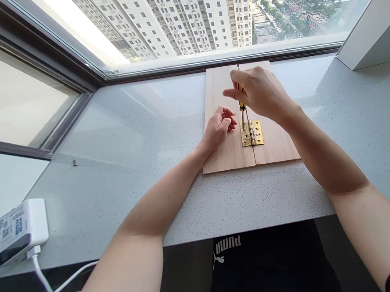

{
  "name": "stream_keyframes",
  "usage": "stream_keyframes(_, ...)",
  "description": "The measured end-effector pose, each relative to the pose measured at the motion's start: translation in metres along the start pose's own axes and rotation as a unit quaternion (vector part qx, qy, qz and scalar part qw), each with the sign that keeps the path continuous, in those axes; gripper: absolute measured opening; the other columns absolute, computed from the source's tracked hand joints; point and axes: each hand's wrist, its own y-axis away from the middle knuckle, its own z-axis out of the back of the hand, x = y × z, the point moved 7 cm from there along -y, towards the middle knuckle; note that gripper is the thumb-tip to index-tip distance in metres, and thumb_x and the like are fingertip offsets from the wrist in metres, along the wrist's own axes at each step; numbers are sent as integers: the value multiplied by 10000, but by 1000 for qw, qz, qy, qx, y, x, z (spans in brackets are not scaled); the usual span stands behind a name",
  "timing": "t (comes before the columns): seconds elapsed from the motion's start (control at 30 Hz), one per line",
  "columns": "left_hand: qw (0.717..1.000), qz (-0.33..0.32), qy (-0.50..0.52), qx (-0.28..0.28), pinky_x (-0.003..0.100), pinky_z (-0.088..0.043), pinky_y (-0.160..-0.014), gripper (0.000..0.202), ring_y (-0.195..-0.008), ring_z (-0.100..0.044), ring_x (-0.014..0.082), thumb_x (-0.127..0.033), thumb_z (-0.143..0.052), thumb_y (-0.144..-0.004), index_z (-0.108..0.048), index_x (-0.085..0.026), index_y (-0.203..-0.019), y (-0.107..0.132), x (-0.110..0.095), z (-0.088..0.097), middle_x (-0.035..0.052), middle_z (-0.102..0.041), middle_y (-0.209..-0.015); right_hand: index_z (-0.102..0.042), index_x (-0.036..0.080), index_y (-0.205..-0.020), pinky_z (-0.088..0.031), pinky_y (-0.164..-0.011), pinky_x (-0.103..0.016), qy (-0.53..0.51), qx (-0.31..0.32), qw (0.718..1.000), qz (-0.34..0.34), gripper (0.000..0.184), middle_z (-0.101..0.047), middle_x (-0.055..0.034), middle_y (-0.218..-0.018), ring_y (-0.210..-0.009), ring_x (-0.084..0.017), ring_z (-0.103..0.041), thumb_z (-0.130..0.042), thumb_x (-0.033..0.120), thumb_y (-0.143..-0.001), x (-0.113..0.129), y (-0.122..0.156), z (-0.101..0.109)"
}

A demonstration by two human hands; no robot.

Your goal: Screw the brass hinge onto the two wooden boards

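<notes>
My right hand point(260, 89) is closed around the yellow-and-black handle of a screwdriver point(242, 106). The screwdriver points straight down, its tip on the left leaf of a brass hinge point(257, 133). That hinge lies open across the seam between two pale wooden boards point(228, 157). Resting on the left board, my left hand point(220, 123) has its fingers curled together beside the hinge. A thin tip that looks like a screw point(234, 114) pokes out from those fingers. Whether a screw sits under the screwdriver's tip is too small to tell.
The boards lie on a speckled white counter point(143, 166) against the window frame point(164, 72). A small screw-like piece point(75, 162) lies at left. A white plug-in device point(24, 229) with a cable point(58, 288) is at front left, a white box point(369, 29) at back right.
</notes>
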Motion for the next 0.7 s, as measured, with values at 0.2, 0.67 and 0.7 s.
stream_keyframes(0.2,1000,-12,9,-5,323,-565,-657,202,-685,-666,158,-204,-629,-879,-621,-239,-1077,-4,4,-2,7,-757,-837,-621,201,-1492,-536,-917,-381,-130,101,984,61,357,-789,-93,-1183,-1022,-236,-709,-429,122,-1201,18,11,-17)
stream_keyframes(0.67,1000,-11,10,0,319,-575,-672,172,-713,-688,163,-189,-619,-895,-596,-246,-1055,-2,1,-2,19,-764,-856,-801,258,-1110,-508,-769,-418,-7,7,1000,15,227,-743,-48,-867,-764,-237,-570,-836,482,-1115,7,0,-2)
stream_keyframes(0.7,1000,-12,8,1,321,-578,-676,171,-717,-691,164,-191,-620,-897,-601,-244,-1059,-2,1,-2,21,-766,-861,-779,252,-1101,-477,-752,-412,18,7,1000,5,259,-736,-53,-870,-752,-233,-545,-794,507,-1142,10,0,-3)
